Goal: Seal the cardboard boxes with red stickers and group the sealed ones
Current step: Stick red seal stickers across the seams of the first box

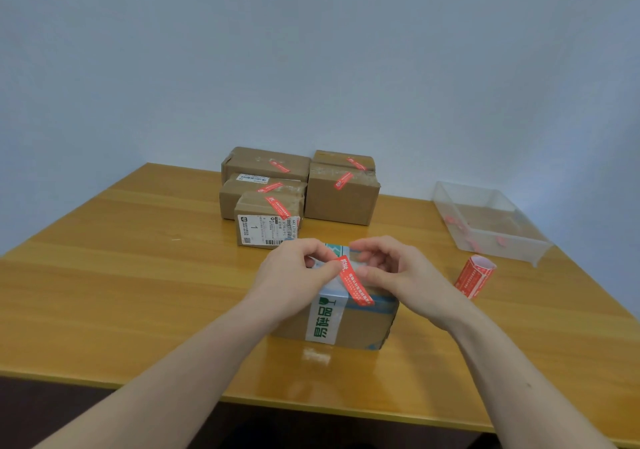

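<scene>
On the near cardboard box (346,320) white tape reads 易碎品 in green; a red sticker (355,284) lies across its top, the left hand (294,272) pinching its far end, the right hand (388,268) curled beside it, grip unclear; five stickered boxes (298,189) cluster behind; a sticker roll (476,277) and clear tray (491,220) sit right on the tabletop (138,292).

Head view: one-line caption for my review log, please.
Both hands, left hand and right hand, press a red sticker onto the near box; five stickered boxes grouped behind.
</scene>
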